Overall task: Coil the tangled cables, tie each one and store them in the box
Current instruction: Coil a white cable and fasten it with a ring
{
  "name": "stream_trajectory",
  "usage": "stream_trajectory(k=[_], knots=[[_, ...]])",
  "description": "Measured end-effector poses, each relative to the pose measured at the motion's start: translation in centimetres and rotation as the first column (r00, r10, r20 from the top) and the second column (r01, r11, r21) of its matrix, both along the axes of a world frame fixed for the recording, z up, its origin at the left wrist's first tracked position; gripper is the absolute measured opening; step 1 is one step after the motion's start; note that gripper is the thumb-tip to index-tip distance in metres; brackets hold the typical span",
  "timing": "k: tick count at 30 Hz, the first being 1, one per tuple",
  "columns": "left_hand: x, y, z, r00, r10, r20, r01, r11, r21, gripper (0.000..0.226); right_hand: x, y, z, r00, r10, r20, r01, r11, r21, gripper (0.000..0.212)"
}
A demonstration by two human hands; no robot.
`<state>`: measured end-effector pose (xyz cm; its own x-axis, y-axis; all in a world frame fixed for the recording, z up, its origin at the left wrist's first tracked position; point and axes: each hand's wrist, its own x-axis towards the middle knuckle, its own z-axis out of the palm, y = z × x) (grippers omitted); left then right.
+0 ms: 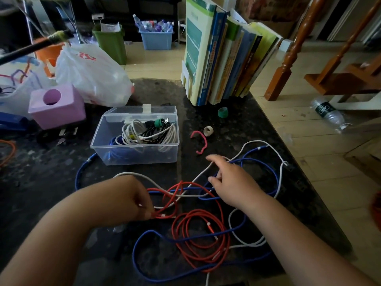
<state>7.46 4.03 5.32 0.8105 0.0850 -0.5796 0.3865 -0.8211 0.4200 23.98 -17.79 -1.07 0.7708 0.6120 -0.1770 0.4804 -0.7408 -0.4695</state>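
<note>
A tangle of cables lies on the dark table in front of me: a red cable (201, 230) partly looped, a blue cable (156, 236) sprawling wide, and a white cable (268, 146) crossing both. My left hand (127, 198) pinches the red cable near its plug end. My right hand (231, 178) hovers with fingers spread over the blue and white strands, holding nothing I can make out. Behind the tangle stands the clear plastic box (115, 149), lid open, with coiled white, black and blue cables inside. A red twist tie (201, 141) lies to its right.
A beige ring (208, 131) and a green ring (223, 112) lie beyond the tie. Upright books (222, 58) stand at back right, a pink tissue box (56, 105) and a plastic bag (90, 75) at back left. The table edge (292, 157) runs along the right.
</note>
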Motion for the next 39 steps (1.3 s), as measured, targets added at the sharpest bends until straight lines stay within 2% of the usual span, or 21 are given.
stream_trajectory(k=[2, 4, 7, 9, 11, 13, 15, 18, 21, 24, 27, 30, 31, 32, 33, 34, 35, 36, 37, 38, 39], knots=[[0.1, -0.5, -0.1, 1.0, 0.005, 0.014, -0.005, 1.0, 0.011, 0.02, -0.4, 0.3, -0.1, 0.998, 0.056, 0.014, -0.056, 0.998, -0.037, 0.031], [0.3, -0.8, 0.0, 1.0, 0.023, 0.019, -0.023, 0.999, -0.023, 0.005, -0.6, 0.5, 0.2, 0.996, 0.066, 0.063, -0.064, 0.997, -0.042, 0.015], [0.2, -0.9, 0.3, 0.987, 0.044, 0.157, -0.043, 0.999, -0.01, 0.027, -0.7, 0.5, 0.6, 0.992, 0.047, 0.119, -0.045, 0.999, -0.015, 0.022], [0.4, -1.5, 0.3, 0.972, 0.028, 0.232, -0.039, 0.998, 0.041, 0.029, -1.2, 0.9, 1.1, 0.978, 0.06, 0.201, -0.072, 0.996, 0.054, 0.026], [0.8, -2.9, -0.1, 0.953, -0.049, 0.3, -0.001, 0.986, 0.166, 0.026, -2.2, 1.8, 2.0, 0.973, 0.066, 0.22, -0.118, 0.966, 0.23, 0.025], [1.5, -4.9, -0.6, 0.924, -0.164, 0.346, 0.054, 0.95, 0.307, 0.028, -3.2, 2.9, 3.2, 0.986, 0.097, 0.134, -0.141, 0.92, 0.366, 0.03], [1.8, -6.7, -1.0, 0.884, -0.261, 0.388, 0.096, 0.914, 0.394, 0.032, -3.8, 3.9, 3.9, 0.981, 0.192, 0.012, -0.184, 0.917, 0.355, 0.035], [1.8, -7.5, -1.7, 0.848, -0.302, 0.436, 0.103, 0.9, 0.424, 0.033, -4.4, 4.8, 4.3, 0.932, 0.29, -0.217, -0.217, 0.927, 0.307, 0.032], [2.5, -7.4, -2.8, 0.871, -0.329, 0.365, 0.153, 0.887, 0.435, 0.037, -4.3, 5.0, 4.5, 0.853, 0.305, -0.423, -0.171, 0.93, 0.326, 0.025], [2.9, -7.8, -3.3, 0.923, -0.341, 0.178, 0.248, 0.88, 0.404, 0.045, -4.0, 4.8, 4.7, 0.827, 0.306, -0.472, -0.176, 0.937, 0.301, 0.019], [2.0, -7.1, -2.3, 0.859, -0.376, 0.348, 0.198, 0.87, 0.451, 0.03, -4.2, 4.8, 5.5, 0.88, 0.295, -0.371, -0.051, 0.838, 0.544, 0.016], [0.7, -5.7, 0.0, 0.793, -0.242, 0.559, 0.019, 0.927, 0.374, 0.058, -3.8, 4.8, 6.9, 0.902, 0.207, -0.379, 0.185, 0.609, 0.772, 0.023], [0.5, -5.3, 0.9, 0.685, -0.165, 0.709, -0.098, 0.944, 0.314, 0.063, -3.7, 4.7, 7.3, 0.893, 0.207, -0.4, 0.23, 0.553, 0.8, 0.023], [0.2, -4.9, 1.8, 0.511, -0.092, 0.854, -0.193, 0.957, 0.218, 0.06, -3.8, 4.7, 7.7, 0.882, 0.218, -0.418, 0.258, 0.52, 0.814, 0.022], [0.0, -4.3, 2.6, 0.311, -0.02, 0.95, -0.263, 0.959, 0.106, 0.052, -4.0, 4.6, 8.1, 0.866, 0.238, -0.441, 0.28, 0.499, 0.82, 0.022], [-0.1, -3.7, 3.0, 0.169, 0.042, 0.985, -0.317, 0.948, 0.014, 0.045, -4.3, 4.5, 8.5, 0.839, 0.27, -0.472, 0.313, 0.469, 0.826, 0.022], [-0.2, -3.3, 3.2, 0.118, 0.12, 0.986, -0.365, 0.928, -0.069, 0.043, -4.6, 4.5, 9.0, 0.803, 0.314, -0.506, 0.358, 0.425, 0.831, 0.021], [0.0, -2.9, 3.1, 0.14, 0.241, 0.96, -0.383, 0.908, -0.172, 0.049, -5.1, 4.5, 9.5, 0.758, 0.371, -0.537, 0.412, 0.367, 0.834, 0.018], [0.5, -3.0, 2.8, 0.227, 0.395, 0.89, -0.354, 0.885, -0.302, 0.059, -5.5, 4.5, 10.0, 0.702, 0.439, -0.561, 0.473, 0.301, 0.828, 0.015], [0.9, -3.7, 2.4, 0.361, 0.524, 0.772, -0.28, 0.85, -0.446, 0.067, -6.0, 4.5, 10.5, 0.638, 0.508, -0.579, 0.542, 0.239, 0.806, 0.013], [1.2, -4.7, 2.0, 0.497, 0.582, 0.643, -0.167, 0.792, -0.588, 0.07, -6.4, 4.7, 10.9, 0.572, 0.57, -0.59, 0.61, 0.187, 0.77, 0.013]])
